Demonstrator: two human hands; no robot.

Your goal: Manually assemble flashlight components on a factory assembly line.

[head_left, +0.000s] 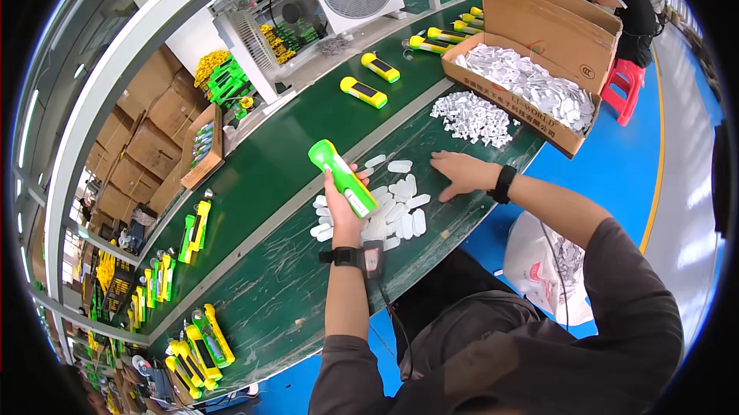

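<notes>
My left hand (343, 207) is closed around a green flashlight body (329, 155) with yellow along its side. Its wide head points up and away to the left, and a pale panel shows at the lower end. Beneath and beside that hand lies a loose pile of flat, translucent white oval pieces (400, 211) on the green table (308, 322). To the right of the pile, my right hand (464, 174) is low over the tabletop with its fingers spread and nothing visible in them. Whether its fingertips touch the table I cannot tell.
A heap of small white parts (476, 118) lies before an open cardboard box (523, 99) of white pieces. Yellow-green flashlights (363, 92) rest along the green conveyor belt (289, 134); several more (202, 346) lie at the near left. A white sack (539, 269) stands on the floor at right.
</notes>
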